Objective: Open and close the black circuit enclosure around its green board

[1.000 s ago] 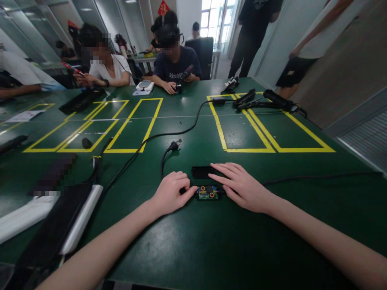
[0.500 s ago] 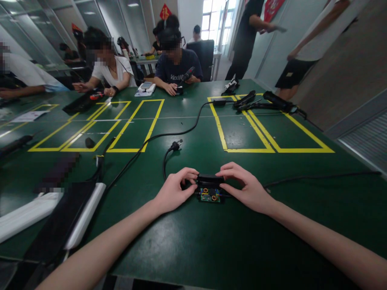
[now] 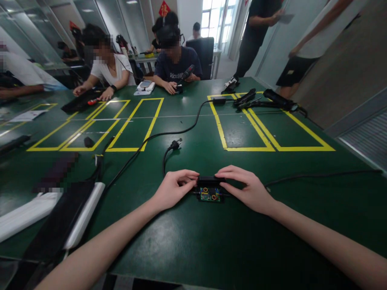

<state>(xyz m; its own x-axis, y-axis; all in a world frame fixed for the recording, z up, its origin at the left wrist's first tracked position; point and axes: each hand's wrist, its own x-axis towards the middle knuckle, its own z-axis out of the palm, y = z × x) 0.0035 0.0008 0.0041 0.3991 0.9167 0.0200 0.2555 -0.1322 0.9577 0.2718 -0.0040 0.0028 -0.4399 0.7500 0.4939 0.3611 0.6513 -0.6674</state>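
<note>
A small green circuit board (image 3: 209, 195) with orange coils lies in a black housing on the green table (image 3: 211, 249), right in front of me. A black cover (image 3: 209, 181) sits tilted over its far edge. My left hand (image 3: 172, 189) pinches the cover's left end with curled fingers. My right hand (image 3: 244, 189) grips the right end the same way. A black cable with a plug (image 3: 174, 145) curls off the left side, and another cable (image 3: 317, 176) runs right.
Yellow taped rectangles (image 3: 248, 125) mark the table. Black tools and an adapter (image 3: 260, 100) lie at the far right. A black-and-white flat stack (image 3: 69, 217) sits at my near left. Several people sit across the table; two stand at the back right.
My right hand picked the black cover up from behind the board and brought it over the board. My left hand joined at its other end. Both hands now press closer on it.
</note>
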